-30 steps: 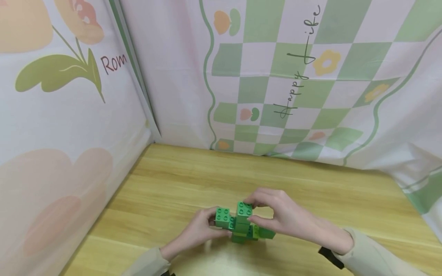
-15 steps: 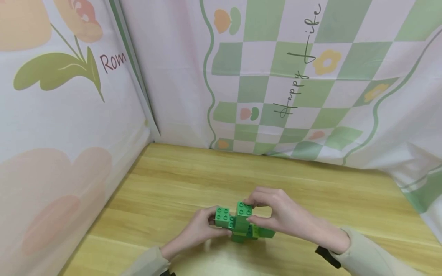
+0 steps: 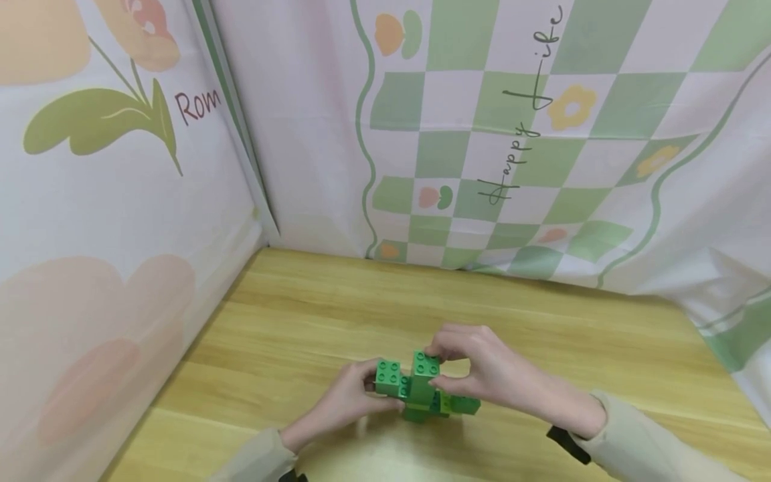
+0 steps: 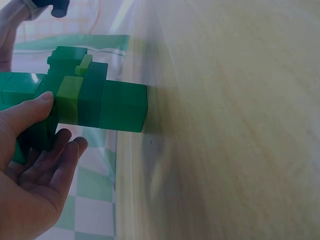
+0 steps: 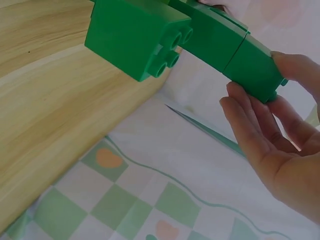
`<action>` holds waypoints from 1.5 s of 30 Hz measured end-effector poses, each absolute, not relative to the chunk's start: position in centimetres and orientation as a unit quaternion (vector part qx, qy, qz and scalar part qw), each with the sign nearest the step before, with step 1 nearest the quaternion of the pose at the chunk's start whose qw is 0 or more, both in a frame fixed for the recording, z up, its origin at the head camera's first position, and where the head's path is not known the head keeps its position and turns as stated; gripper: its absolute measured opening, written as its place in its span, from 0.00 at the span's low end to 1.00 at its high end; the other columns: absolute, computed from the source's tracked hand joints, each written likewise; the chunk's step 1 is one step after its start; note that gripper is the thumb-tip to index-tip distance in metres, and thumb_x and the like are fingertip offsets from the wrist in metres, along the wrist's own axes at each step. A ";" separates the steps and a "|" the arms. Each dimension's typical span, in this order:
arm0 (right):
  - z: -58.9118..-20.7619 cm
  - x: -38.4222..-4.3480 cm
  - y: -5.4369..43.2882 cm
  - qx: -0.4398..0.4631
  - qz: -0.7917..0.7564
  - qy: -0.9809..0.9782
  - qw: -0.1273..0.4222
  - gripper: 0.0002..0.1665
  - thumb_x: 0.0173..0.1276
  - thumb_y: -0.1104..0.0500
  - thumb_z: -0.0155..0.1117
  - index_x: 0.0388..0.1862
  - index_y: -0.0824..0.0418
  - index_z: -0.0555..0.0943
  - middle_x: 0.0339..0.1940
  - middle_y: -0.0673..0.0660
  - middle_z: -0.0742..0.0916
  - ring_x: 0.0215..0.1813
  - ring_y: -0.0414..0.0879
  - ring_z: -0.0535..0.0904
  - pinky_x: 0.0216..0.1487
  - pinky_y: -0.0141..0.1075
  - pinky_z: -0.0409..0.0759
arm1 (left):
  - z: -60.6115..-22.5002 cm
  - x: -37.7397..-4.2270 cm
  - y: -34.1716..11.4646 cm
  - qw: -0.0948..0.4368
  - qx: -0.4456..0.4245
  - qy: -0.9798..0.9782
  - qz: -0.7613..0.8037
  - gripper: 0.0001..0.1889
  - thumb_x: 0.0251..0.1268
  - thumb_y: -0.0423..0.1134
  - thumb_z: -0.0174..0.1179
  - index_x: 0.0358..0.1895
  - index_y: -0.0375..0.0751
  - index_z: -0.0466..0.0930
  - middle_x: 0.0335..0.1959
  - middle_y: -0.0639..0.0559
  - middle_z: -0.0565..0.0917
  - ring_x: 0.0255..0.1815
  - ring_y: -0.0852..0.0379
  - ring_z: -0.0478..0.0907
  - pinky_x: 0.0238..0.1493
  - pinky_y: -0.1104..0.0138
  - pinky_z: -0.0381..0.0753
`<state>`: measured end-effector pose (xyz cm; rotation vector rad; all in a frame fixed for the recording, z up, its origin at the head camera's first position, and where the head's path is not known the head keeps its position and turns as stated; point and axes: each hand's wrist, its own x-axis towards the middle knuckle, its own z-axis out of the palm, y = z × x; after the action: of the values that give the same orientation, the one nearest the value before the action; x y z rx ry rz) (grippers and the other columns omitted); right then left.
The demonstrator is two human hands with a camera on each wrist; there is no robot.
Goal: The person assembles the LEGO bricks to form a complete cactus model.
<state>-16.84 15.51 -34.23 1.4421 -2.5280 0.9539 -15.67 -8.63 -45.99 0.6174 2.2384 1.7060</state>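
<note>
A toy figure of green building bricks (image 3: 420,389), with lime-green bricks in it, stands at the near middle of the table in the head view. At its left side, my left hand (image 3: 349,398) grips it; in the left wrist view the thumb (image 4: 37,110) presses on a dark green brick and the fingers curl beneath. My right hand (image 3: 482,368) pinches the studded top brick (image 3: 427,365) of the tall column between thumb and fingertips. That top brick (image 5: 257,70) sits flush against the one below in the right wrist view. A studded brick (image 3: 388,376) juts out on the left.
The wooden table (image 3: 289,301) meets a white curtain with green checks (image 3: 446,154) at the back. On the left stands a white fabric wall (image 3: 150,221) printed with flowers. A beige sleeve (image 3: 632,428) covers each forearm.
The right hand and forearm have shifted slightly left and up in the head view. Both hands keep their hold on the bricks.
</note>
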 end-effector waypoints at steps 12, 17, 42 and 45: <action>-34.4 -16.7 15.3 0.468 0.308 -0.827 0.051 0.14 0.54 0.65 0.77 0.37 0.57 0.82 0.36 0.49 0.87 0.38 0.40 0.87 0.41 0.25 0.87 | -45.8 -15.6 -8.7 0.128 0.211 0.775 0.582 0.22 0.50 0.33 0.74 0.50 0.39 0.82 0.44 0.43 0.88 0.38 0.68 0.84 0.44 0.76 0.86; -34.6 -16.6 15.5 0.455 0.310 -0.833 0.048 0.15 0.52 0.65 0.77 0.37 0.56 0.81 0.37 0.48 0.87 0.39 0.38 0.86 0.42 0.25 0.87 | -45.6 -15.6 -8.6 0.128 0.213 0.776 0.579 0.21 0.50 0.33 0.74 0.50 0.38 0.82 0.44 0.42 0.88 0.38 0.68 0.84 0.44 0.76 0.86; -37.1 -14.9 19.0 0.422 0.277 -0.854 0.123 0.26 0.59 0.54 0.75 0.55 0.55 0.78 0.48 0.48 0.87 0.47 0.41 0.84 0.47 0.37 0.88 | -45.7 -15.2 -8.4 0.133 0.203 0.771 0.589 0.23 0.50 0.34 0.74 0.52 0.39 0.81 0.44 0.44 0.88 0.39 0.66 0.85 0.46 0.75 0.85; -38.0 -14.5 19.8 0.408 0.262 -0.865 0.130 0.27 0.57 0.51 0.76 0.54 0.55 0.79 0.49 0.46 0.87 0.48 0.39 0.84 0.47 0.36 0.88 | -45.7 -15.2 -8.4 0.134 0.202 0.769 0.591 0.23 0.50 0.34 0.74 0.52 0.38 0.81 0.44 0.43 0.88 0.39 0.66 0.85 0.45 0.76 0.86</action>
<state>-14.48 19.84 -38.03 1.1866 -2.5126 0.7618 -15.18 -8.36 -45.68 0.5862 2.2297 1.7147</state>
